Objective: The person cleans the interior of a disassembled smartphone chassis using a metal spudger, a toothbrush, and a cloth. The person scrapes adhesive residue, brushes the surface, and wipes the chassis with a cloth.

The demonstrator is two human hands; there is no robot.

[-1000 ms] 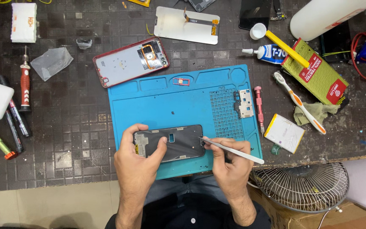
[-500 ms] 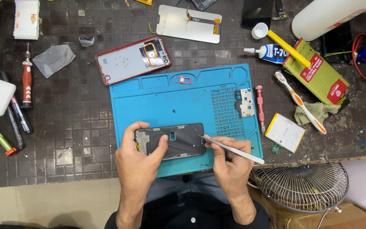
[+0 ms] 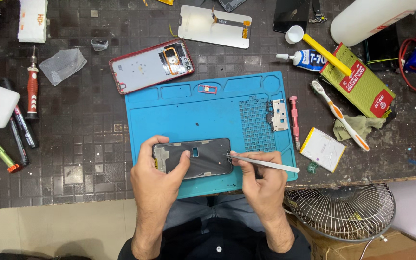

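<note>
Left hand (image 3: 156,179) clamps the opened phone frame (image 3: 194,158) at its left end, thumb laid over the inner face, fingers wrapped along the far edge. Frame lies flat on the near part of the blue work mat (image 3: 208,110), long side running left to right.

Right hand (image 3: 263,180) is closed on silver tweezers (image 3: 262,163), pinched between thumb and fingertips. Tweezer tips touch the frame's right edge; the handle end sticks out to the right past the hand.

Beyond the grip, on the mat: a small red tray part (image 3: 207,89) near the far edge, and a metal shield plate (image 3: 279,114) on the gridded section, far-right of the frame. Just right of that plate, a pink screwdriver (image 3: 294,120) lies along the mat's edge. Further right of the tweezers, a white battery with yellow edge (image 3: 322,149). Far-left of the left hand, off the mat, a red-rimmed back cover (image 3: 151,66).
</note>
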